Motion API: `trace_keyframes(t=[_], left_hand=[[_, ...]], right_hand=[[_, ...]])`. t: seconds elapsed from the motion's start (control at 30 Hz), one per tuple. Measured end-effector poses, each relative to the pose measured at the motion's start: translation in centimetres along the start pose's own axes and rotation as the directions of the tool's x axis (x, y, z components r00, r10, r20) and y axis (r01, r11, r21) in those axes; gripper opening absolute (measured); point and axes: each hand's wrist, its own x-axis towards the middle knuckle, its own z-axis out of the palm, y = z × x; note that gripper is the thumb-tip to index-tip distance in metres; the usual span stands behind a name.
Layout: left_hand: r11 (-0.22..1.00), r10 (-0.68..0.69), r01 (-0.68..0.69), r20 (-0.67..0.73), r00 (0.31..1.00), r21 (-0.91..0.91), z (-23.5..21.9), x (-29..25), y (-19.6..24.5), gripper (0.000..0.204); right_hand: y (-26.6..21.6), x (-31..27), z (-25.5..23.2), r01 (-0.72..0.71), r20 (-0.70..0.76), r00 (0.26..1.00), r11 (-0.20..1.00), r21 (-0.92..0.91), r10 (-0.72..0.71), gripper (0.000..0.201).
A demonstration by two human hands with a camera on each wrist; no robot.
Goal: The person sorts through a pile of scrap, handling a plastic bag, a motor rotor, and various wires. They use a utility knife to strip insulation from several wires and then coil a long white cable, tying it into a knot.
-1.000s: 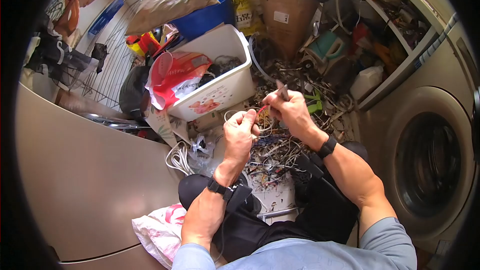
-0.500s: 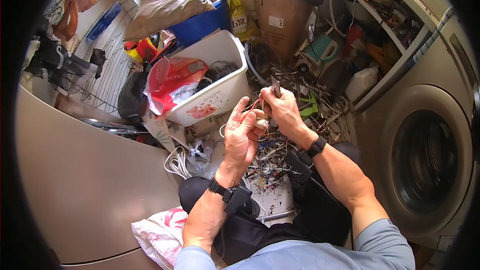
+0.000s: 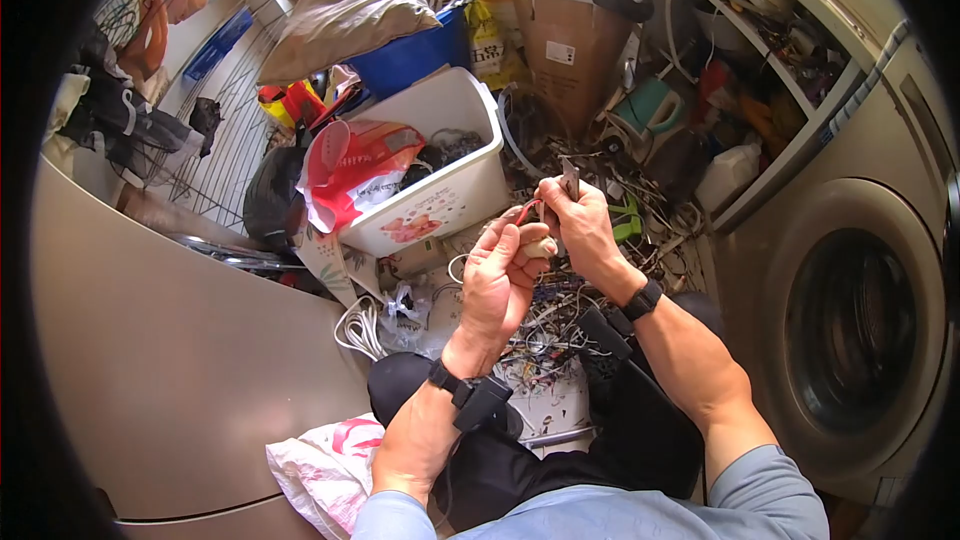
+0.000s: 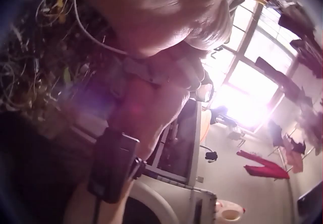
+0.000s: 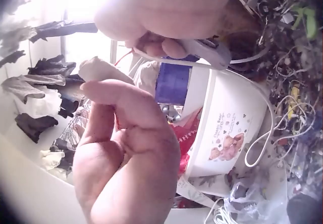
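Observation:
In the head view, my left hand (image 3: 497, 285) pinches a thin red wire (image 3: 527, 207) between thumb and fingers. One fingertip of that hand wears a pale wrap (image 3: 541, 248). Just right of it, my right hand (image 3: 588, 230) grips a narrow grey tool (image 3: 570, 176) whose flat tip points up past the thumb; its exact kind I cannot tell. The red wire runs between the two hands. A white cable (image 5: 271, 118) loops down from the hands in the right wrist view. The left wrist view shows mostly the backs of both hands.
Below the hands, a heap of wire scraps (image 3: 555, 325) covers the floor. A white bin (image 3: 470, 190) with a red bag stands ahead, a cardboard box (image 3: 565, 50) behind it. A washing machine (image 3: 770, 340) is close on the right, a beige panel (image 3: 200, 370) on the left.
The hands drew closer together from a red wire stretched between them. The left fingers loosened and spread, then curled round the wire again. The right hand kept hold of the grey tool.

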Motion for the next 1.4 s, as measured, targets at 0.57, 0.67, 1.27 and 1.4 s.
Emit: trace_keyframes(t=[0.57,0.67,1.27,1.4], left_hand=[[0.785,0.231,-0.103,-0.134,0.964,0.611,0.3,-0.8,0.1,0.023],[0.737,0.22,-0.12,-0.068,0.973,0.666,0.9,-1.0,0.5,0.025],[0.97,0.017,0.033,-0.204,0.979,0.24,-1.5,-0.1,1.9,0.031],[0.973,-0.002,0.048,-0.199,0.98,0.228,-1.7,0.0,3.0,0.03]], right_hand=[[0.6,-0.7,0.0,0.074,0.05,0.997,0.977,-0.2,-0.065,0.027],[0.1,-1.0,0.4,0.11,0.093,0.992,0.937,-0.332,-0.084,0.026],[-0.9,-2.2,1.1,0.808,0.59,0.549,0.196,-0.555,-0.592,0.041],[-0.8,-2.1,1.6,0.518,0.196,0.848,0.687,-0.51,-0.493,0.011]])
